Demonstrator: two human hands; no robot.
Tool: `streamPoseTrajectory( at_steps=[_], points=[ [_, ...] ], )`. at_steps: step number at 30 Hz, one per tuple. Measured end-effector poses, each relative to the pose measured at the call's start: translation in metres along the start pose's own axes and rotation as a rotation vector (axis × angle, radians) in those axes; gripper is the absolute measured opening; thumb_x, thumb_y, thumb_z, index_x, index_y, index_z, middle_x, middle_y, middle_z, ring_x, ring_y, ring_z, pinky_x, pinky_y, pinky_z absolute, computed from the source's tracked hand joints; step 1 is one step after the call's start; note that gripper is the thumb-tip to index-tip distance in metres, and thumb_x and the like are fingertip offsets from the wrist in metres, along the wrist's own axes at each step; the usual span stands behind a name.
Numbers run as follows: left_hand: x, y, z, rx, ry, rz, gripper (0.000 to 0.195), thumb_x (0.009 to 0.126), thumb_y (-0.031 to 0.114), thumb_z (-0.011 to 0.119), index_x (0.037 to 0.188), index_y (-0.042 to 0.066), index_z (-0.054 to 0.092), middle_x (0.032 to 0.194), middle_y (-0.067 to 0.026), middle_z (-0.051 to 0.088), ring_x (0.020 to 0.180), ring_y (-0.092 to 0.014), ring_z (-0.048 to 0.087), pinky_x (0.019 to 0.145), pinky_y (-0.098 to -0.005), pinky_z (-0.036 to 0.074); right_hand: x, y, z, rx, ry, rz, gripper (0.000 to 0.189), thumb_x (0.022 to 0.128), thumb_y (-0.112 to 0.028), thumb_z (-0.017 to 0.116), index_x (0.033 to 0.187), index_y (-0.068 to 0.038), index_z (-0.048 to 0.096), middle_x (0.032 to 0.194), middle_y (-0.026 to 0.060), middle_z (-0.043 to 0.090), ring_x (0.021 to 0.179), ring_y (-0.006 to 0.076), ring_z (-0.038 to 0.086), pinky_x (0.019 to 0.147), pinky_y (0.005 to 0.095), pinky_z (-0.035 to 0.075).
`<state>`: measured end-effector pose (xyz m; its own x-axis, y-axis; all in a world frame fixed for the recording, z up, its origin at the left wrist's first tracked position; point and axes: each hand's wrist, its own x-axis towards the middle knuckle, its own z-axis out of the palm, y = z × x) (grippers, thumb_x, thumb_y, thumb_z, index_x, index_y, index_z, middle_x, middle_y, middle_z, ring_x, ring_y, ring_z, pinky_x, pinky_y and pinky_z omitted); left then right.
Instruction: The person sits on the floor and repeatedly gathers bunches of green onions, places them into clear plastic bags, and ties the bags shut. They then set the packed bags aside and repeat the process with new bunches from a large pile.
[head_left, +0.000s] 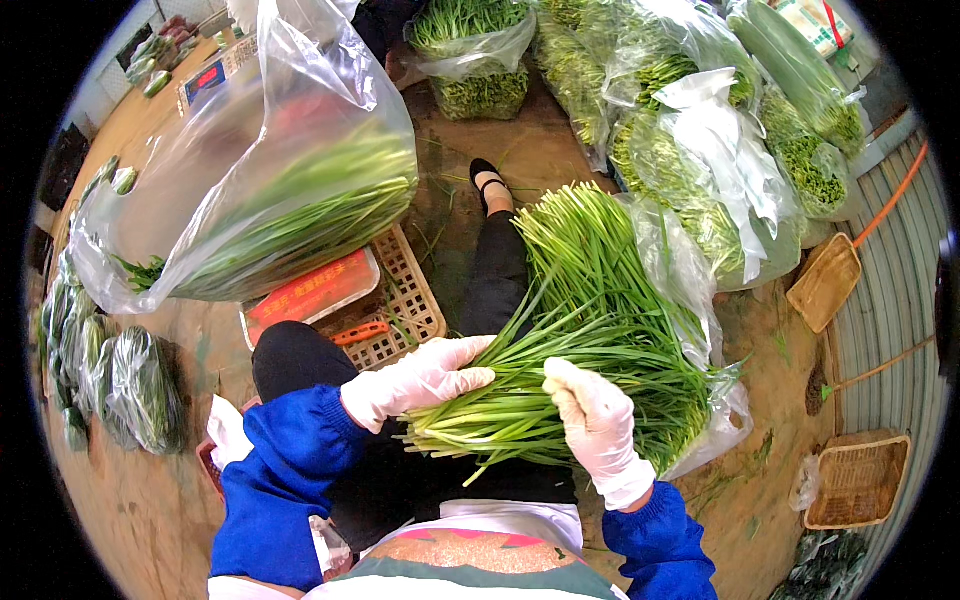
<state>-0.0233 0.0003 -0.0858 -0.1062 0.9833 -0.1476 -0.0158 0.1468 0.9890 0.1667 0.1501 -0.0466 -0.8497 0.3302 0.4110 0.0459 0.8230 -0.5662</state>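
Both my hands wear pale disposable gloves. A loose bunch of long green leaves, apparently garlic chives (487, 427), lies across my lap with the pale cut ends to the left. My left hand (424, 379) grips this bunch near those ends, thumb and fingers spread over the top. Above the leaves on the right is my right hand (596, 427), its fingers curled together; whether a leaf is pinched in them is hidden. Beyond the bunch, a larger pile of chives (592, 255) rests on a clear plastic bag (675, 270), partly wrapped by it.
A large clear bag of chives (300, 225) covers part of a red box and a plastic crate (416, 289). An orange-handled tool (360, 332) lies in the crate. Bagged greens (480, 94) stand ahead; more bags (142, 390) lie left. A dustpan (825, 281) and basket (859, 480) sit right.
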Motion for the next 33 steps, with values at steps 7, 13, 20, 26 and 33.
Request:
streamPoseTrajectory(
  at_steps=[7,13,20,26,33],
  points=[
    [0.003,-0.015,-0.001,0.086,0.05,0.01,0.045,0.094,0.021,0.052,0.134,0.004,0.041,0.117,-0.0114,0.059,0.106,-0.02,0.056,0.093,-0.0312,0.042,-0.022,-0.002,0.015,-0.032,-0.169,0.073,0.028,0.076,-0.005,0.066,0.103,-0.004,0.061,0.079,0.011,0.065,0.067,0.0278,0.063,0.059,0.0352,0.05],
    [0.004,-0.039,-0.006,-0.409,0.098,-0.14,0.041,0.093,0.014,0.055,0.131,0.003,0.044,0.121,-0.0068,0.057,0.109,-0.014,0.053,0.096,-0.0289,0.042,-0.027,-0.009,0.017,-0.379,-0.453,-0.295,0.02,0.079,-0.01,0.057,0.097,-0.001,0.057,0.065,0.0059,0.054,0.056,0.0213,0.056,0.048,0.0344,0.043],
    [0.001,-0.035,-0.003,-0.353,0.103,-0.09,0.041,0.093,0.015,0.054,0.131,0.003,0.044,0.123,-0.0055,0.055,0.113,-0.013,0.048,0.099,-0.0288,0.038,0.0,-0.011,0.008,-0.145,-0.17,-0.047,0.026,0.076,-0.007,0.065,0.102,-0.005,0.063,0.065,0.0072,0.061,0.054,0.0257,0.059,0.051,0.0359,0.046],
    [-0.002,-0.01,0.002,-0.133,0.109,-0.058,0.042,0.095,0.016,0.052,0.133,0.002,0.041,0.124,-0.0064,0.054,0.113,-0.013,0.046,0.1,-0.0282,0.036,0.031,-0.013,0.018,-0.236,-0.358,0.176,0.02,0.079,-0.016,0.066,0.094,-0.005,0.062,0.065,0.0114,0.061,0.058,0.0289,0.061,0.055,0.0366,0.047],
    [-0.003,-0.013,0.005,-0.003,0.15,0.054,0.042,0.094,0.018,0.051,0.132,0.001,0.041,0.118,-0.015,0.058,0.108,-0.019,0.054,0.094,-0.0318,0.04,0.03,0.036,-0.002,-0.057,0.092,0.316,0.018,0.089,-0.017,0.059,0.074,-0.007,0.054,0.058,0.0095,0.055,0.047,0.0231,0.055,0.046,0.0342,0.043]
  ],
)
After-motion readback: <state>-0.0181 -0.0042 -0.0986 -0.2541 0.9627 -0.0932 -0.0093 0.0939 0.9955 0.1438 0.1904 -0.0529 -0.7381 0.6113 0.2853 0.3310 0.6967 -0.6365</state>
